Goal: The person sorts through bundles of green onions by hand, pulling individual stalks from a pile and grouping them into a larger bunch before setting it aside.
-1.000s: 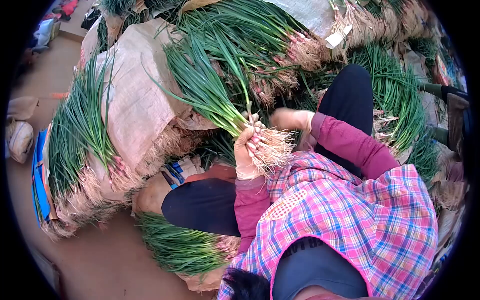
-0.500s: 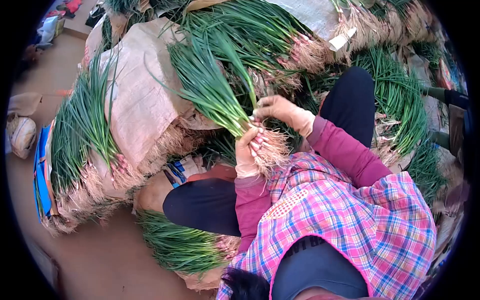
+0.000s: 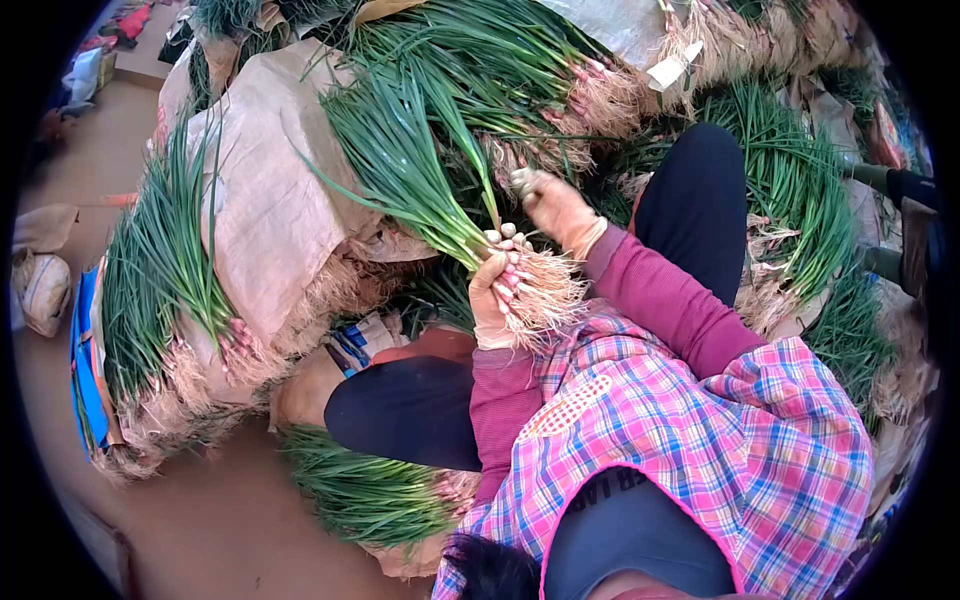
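My left hand (image 3: 491, 298), in a pale glove with bare-looking fingertips, is wrapped round a bunch of green onions (image 3: 430, 205) just above its pinkish bulbs and tangled roots. The long green leaves point up and left; the roots spread to the right. Just above the roots, my right hand (image 3: 556, 208) is closed, its fingers bent together and apart from the bunch. Whether anything small is in its fingertips is hidden. One onion stalk leans at the bunch's right side, its lower end by my left fingertips.
More onions (image 3: 600, 95) lie in a heap ahead, beside beige sacking (image 3: 285, 170). Another row (image 3: 160, 270) lies at the left by a blue strip (image 3: 88, 350). A bundle (image 3: 365, 490) rests below my left knee. At the right edge, part of another person (image 3: 915, 235) shows.
My right hand has moved up and slightly away from the bunch, letting go of the stalk it was touching. My left hand keeps its hold, with the roots spread a little further right.
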Motion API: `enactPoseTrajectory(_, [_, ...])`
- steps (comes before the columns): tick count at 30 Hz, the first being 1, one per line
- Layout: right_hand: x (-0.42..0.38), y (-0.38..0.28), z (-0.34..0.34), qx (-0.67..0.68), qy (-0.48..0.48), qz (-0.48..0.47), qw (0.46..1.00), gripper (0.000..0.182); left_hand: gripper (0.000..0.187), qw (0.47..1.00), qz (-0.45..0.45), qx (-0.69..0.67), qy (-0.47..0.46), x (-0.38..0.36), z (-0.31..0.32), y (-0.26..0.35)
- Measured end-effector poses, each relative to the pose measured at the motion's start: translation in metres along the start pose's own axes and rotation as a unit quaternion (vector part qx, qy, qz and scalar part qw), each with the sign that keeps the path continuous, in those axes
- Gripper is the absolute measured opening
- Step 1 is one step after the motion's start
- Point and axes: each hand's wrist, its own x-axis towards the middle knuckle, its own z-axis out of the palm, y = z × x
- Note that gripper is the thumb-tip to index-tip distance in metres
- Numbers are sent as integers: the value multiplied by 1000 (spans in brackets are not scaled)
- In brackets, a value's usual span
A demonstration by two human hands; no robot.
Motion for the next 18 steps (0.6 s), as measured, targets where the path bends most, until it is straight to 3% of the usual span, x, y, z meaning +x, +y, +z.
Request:
enactPoseTrajectory(1, [2, -5, -12, -147, 5, -50, 988, 11, 35, 998, -1, -45, -34, 1, -2, 0])
enactPoseTrajectory(2, [-6, -12, -2, -403, -23, 88, 910, 11, 37, 1000, 8, -6, -10, -1, -3, 4])
enactPoseTrajectory(3, [-18, -17, 7, -623, -44, 217, 750, 13, 37, 1000, 0, 4, 4, -3, -3, 8])
enactPoseTrajectory(4, [-29, -9, -1, -785, -145, 124, 589, 17, 37, 1000, -8, 1, -11, -1, -3, 9])
enactPoseTrajectory(5, [-39, -15, 19, -702, -104, 128, 693, 19, 37, 1000, -15, -4, -25, -1, -5, 9])
enactPoseTrajectory(6, [-29, -21, 25, -514, -83, 138, 843, 20, 37, 1000, -12, -9, -24, 0, -8, 7])
enactPoseTrajectory(7, [-16, -26, 30, -296, -58, 141, 943, 22, 37, 1000, -15, 10, 5, 0, -11, 4])
enactPoseTrajectory(8, [-15, -30, 59, -246, 2, 88, 965, 22, 37, 999, -22, 31, 34, 0, -12, 3])
enactPoseTrajectory(11, [7, -18, 58, -279, -15, 60, 958, 10, 38, 992, -24, 108, 67, 1, -5, 0])
enactPoseTrajectory(12, [-1, -10, 64, -234, 20, 50, 971, 8, 39, 990, -5, 106, 97, -2, 12, -1])
enactPoseTrajectory(13, [-11, -2, 69, -192, 52, 40, 979, 6, 40, 983, -28, 151, 99, -4, -12, 9])
enactPoseTrajectory(15, [-25, -3, 58, -132, 4, 199, 971, 7, 38, 990, -19, 112, 83, -3, -5, 7])
enactPoseTrajectory(16, [-8, 9, 39, 30, 30, 197, 980, 11, 34, 991, -17, 107, 81, -4, -1, 6])
enactPoseTrajectory(17, [43, 26, -30, 304, 71, 280, 908, 12, 33, 990, 12, 110, 83, -4, 6, 2])
enactPoseTrajectory(18, [29, 22, -7, 154, 54, 158, 974, 11, 35, 994, 15, 81, 74, -7, 7, 2])
